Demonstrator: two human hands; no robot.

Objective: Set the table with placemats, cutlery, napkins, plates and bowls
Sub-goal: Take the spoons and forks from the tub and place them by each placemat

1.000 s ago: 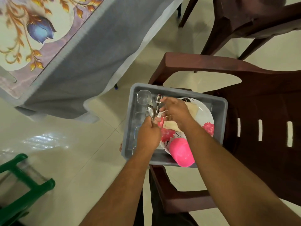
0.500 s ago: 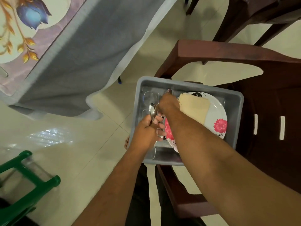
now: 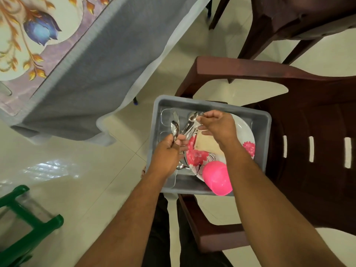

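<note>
Pale floor tiles are lying under a brown chair (image 3: pixel 308 116) carrying a grey tub (image 3: pixel 212 105) beside the table (image 3: pixel 63 60). Inside, the left hand (image 3: pixel 165 155) is gripping a spoon (image 3: pixel 175 128); right hand (image 3: pixel 217 126) fingers are pinching another spoon (image 3: pixel 192 116) above the plate (image 3: pixel 248 135).

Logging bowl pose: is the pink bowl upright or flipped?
Flipped. The pink bowl shows its rounded outside with no rim opening visible; it lies on the floral plate at the near edge of the grey tub.
</note>
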